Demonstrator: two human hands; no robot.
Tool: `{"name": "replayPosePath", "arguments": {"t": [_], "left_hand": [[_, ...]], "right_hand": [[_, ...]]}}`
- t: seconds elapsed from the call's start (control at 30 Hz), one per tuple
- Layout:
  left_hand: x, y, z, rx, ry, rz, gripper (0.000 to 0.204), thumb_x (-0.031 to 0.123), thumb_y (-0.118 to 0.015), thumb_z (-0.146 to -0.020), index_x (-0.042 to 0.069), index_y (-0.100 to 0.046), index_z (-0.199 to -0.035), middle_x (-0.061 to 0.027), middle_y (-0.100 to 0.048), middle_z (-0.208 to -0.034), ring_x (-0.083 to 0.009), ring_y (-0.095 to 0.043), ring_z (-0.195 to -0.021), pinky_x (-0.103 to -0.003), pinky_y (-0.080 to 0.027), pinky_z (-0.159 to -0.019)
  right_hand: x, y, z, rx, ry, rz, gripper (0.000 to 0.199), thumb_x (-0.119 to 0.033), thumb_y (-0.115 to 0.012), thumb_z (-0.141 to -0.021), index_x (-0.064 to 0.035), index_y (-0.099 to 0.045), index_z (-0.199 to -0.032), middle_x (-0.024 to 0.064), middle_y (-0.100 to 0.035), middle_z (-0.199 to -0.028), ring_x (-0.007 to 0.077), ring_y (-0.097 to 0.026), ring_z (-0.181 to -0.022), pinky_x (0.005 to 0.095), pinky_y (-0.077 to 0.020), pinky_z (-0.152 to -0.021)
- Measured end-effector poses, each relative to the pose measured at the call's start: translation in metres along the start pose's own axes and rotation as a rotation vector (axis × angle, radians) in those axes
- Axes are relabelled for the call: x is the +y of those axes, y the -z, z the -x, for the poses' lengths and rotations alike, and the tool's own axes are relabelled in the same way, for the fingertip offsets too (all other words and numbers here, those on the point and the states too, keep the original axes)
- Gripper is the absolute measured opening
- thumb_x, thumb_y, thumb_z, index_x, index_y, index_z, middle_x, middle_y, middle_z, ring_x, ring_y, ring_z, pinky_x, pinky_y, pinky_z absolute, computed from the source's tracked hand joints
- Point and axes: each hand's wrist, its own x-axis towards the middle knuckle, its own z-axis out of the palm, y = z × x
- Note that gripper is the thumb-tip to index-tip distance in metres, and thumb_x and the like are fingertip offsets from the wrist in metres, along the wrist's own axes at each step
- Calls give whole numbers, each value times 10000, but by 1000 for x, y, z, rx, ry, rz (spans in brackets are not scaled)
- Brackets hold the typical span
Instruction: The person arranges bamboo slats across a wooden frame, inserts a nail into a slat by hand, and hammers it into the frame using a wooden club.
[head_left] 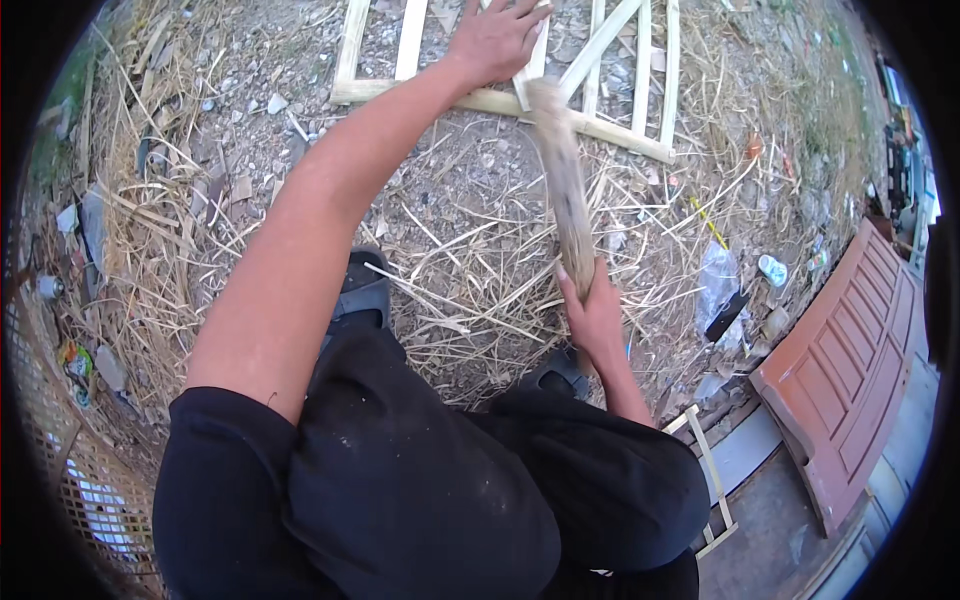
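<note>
My right hand [595,312] is closed round the lower end of a thick, rough wooden stick [566,185]. The stick slants up and away from me, its far end overlapping the near rail of a pale slatted wooden frame [610,128] that lies on the ground. My left arm reaches far forward. With fingers stretched out, my left hand [497,42] rests at the frame's slats, beside one upright slat [536,62]. A diagonal slat [600,45] crosses the frame to the right of that hand. The frame's far part is cut off by the picture's top edge.
Dry straw [470,290] and pebbles cover the ground around my sandals [362,290]. To the right lie a clear plastic bag [716,285], a small white cup [771,269] and a brown panelled door [845,360]. A smaller wooden frame [712,475] lies nearby. Woven lattice [95,490] stands at left.
</note>
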Motion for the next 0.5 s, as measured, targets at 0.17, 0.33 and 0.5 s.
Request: {"name": "replayPosePath", "arguments": {"t": [0.17, 0.33, 0.5], "left_hand": [[-33, -1, 23, -13, 13, -89, 494, 273, -413, -1028, 117, -514, -1486, -87, -470, -1577, -352, -435, -1441, -666, -155, -1223], [-5, -2, 2, 51, -17, -21, 489, 266, -432, -1016, 103, -537, -1464, -91, -482, -1567, -354, -441, -1433, -670, -171, -1212], [-29, -2, 27, 29, -3, -77, 477, 263, -447, -1010, 96, -555, -1444, -101, -499, -1548, -344, -458, -1413, -679, -194, -1201]], "right_hand": [[-38, 18, -32, -96, -378, -275, 297, -241, -686, -970, 11, -568, -1075, 198, -618, -665, 267, -677, -628, 388, -506, -559], [-12, -5, -3, 74, -78, -331, 378, -295, -694, -977, 33, -522, -1056, 222, -605, -665, 246, -660, -607, 375, -499, -540], [-43, 8, -38, -91, -337, -272, 364, -256, -721, -958, 38, -535, -1064, 185, -596, -625, 232, -618, -540, 364, -479, -518]]}}
